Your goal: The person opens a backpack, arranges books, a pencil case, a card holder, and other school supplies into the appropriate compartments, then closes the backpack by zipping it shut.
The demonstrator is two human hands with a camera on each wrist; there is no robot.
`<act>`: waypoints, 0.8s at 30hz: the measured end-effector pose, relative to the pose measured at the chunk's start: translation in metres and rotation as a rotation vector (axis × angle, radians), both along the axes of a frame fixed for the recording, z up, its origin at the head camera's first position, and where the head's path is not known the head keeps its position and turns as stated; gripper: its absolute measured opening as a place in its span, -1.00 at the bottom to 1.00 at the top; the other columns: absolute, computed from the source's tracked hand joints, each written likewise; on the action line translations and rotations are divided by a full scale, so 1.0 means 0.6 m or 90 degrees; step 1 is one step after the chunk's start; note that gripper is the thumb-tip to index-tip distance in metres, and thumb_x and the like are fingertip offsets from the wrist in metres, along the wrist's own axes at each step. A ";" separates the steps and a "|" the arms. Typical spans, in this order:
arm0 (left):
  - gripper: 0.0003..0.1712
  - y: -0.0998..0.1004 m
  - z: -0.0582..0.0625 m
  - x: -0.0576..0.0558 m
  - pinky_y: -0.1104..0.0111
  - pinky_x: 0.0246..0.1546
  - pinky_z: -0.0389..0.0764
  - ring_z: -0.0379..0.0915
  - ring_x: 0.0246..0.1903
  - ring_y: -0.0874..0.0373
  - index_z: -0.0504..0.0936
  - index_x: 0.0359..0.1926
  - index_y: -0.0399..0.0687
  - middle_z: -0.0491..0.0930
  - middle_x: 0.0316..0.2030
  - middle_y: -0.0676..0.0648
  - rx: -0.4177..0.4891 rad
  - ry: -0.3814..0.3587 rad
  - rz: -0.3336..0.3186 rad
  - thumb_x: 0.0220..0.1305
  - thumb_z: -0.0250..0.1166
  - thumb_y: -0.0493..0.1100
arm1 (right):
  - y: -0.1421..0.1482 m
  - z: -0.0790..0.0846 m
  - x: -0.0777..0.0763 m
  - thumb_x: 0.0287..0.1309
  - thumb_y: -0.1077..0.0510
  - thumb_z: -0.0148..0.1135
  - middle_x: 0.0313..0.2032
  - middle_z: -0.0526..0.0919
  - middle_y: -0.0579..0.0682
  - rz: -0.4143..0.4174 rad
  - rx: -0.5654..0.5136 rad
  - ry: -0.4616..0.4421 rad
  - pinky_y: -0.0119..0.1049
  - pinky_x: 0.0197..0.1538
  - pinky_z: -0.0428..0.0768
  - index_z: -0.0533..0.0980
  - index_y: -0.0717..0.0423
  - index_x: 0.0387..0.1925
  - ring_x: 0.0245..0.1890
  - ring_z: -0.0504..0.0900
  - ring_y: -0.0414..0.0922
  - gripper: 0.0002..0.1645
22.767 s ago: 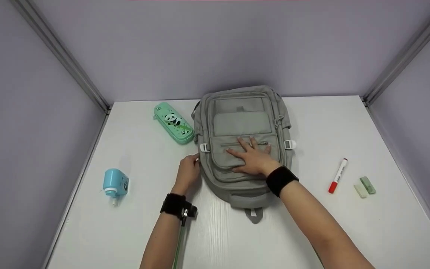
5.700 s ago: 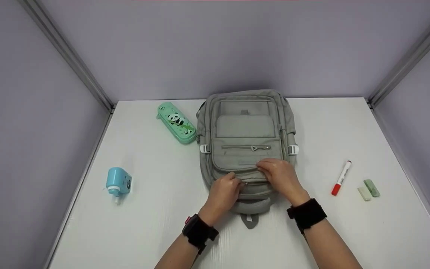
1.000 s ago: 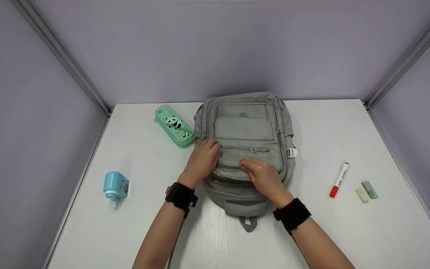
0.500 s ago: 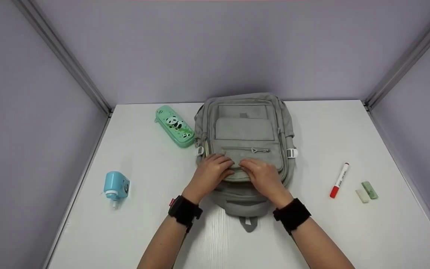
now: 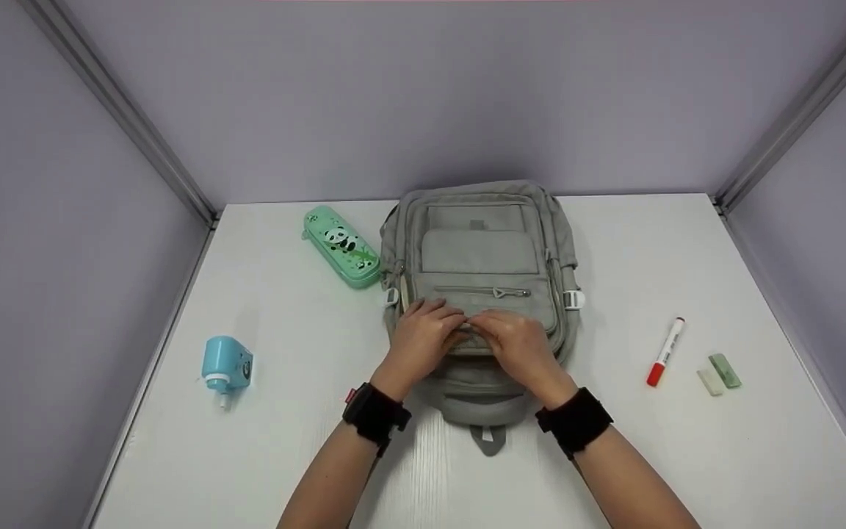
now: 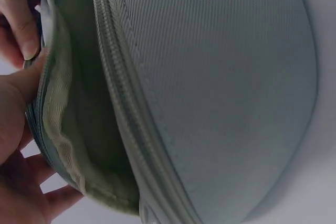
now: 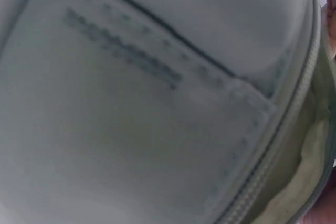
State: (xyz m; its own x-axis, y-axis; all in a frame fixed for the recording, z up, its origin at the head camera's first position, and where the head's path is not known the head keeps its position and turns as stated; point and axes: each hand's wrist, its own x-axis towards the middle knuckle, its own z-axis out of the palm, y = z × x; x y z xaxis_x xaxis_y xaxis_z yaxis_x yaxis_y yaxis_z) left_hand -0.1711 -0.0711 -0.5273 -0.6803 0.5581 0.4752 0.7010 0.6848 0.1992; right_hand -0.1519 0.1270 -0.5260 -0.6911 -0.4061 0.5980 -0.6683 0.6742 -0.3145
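A grey backpack (image 5: 478, 253) lies front up against the back wall, its top handle toward me. Its front pocket is unzipped; the left wrist view shows the pale green lining (image 6: 63, 103) and the gap between the two zip edges. My left hand (image 5: 423, 339) pinches the pocket's front edge, thumb on the lining side and fingers outside. Close beside it, my right hand (image 5: 517, 345) pinches the same edge, fingertips almost meeting the left ones. In the right wrist view the bag's grey fabric (image 7: 105, 129) fills most of the picture, with bits of fingers at the right border.
A green panda pencil case (image 5: 342, 246) lies against the bag's left side. Farther left stands a light blue bottle-shaped item (image 5: 226, 360). On the right are a red-capped marker (image 5: 665, 351), a green eraser (image 5: 725, 370) and a whitish one (image 5: 710, 382). Walls enclose the white table (image 5: 305, 323).
Earlier, my right hand lay spread on the bag; later both hands worked at its lower zip. Within the last second my left hand came from the left side of the pocket to beside the right hand.
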 end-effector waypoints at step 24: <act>-0.84 -0.021 0.053 -0.018 0.24 -0.28 0.64 0.68 -0.29 0.08 0.77 -0.17 -0.14 0.73 -0.26 -0.06 0.211 -0.071 -0.010 0.21 0.39 -0.25 | 0.136 0.039 0.001 0.02 0.06 0.52 0.15 0.57 0.04 0.040 -0.091 -0.200 0.03 0.26 0.34 0.55 0.07 0.18 0.24 0.44 0.05 -0.35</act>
State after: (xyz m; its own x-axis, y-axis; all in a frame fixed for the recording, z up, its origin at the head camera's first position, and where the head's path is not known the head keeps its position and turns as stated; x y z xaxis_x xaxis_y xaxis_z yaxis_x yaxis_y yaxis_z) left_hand -0.1819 -0.0836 -0.4954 -0.7304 0.3968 0.5559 0.6727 0.5589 0.4850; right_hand -0.1516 0.2088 -0.5026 -0.8266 -0.3812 0.4140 -0.5627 0.5688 -0.5998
